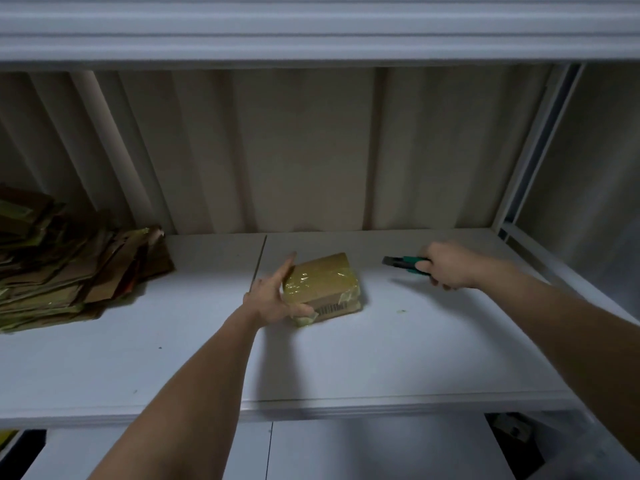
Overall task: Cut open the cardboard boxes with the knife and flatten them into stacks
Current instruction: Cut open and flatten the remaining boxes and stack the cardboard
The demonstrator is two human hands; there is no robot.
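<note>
1. The left hand (268, 299) has straight, spread fingers (286, 268) laid against the left side of the cardboard box (323, 287), with the thumb at its near corner. It steadies the box but does not clamp it, so a hard cut could push the box away across the shelf (415, 341).
2. The right hand (448, 266) is curled around the green handle of the knife (405, 264), with the blade end pointing left toward the box and the bracing hand. A slip along the glossy tape could carry the blade toward those fingers.
3. The box lies just right of the left fingers and near the knife tip, not touching it.
4. It is small, flat and brown, wrapped in shiny yellowish tape, with a barcode label on its near face. It looks still sealed.
5. Well to the left of the left fingers sits a loose stack of flattened cardboard (65, 271), which looks liable to slide if added to carelessly.
</note>
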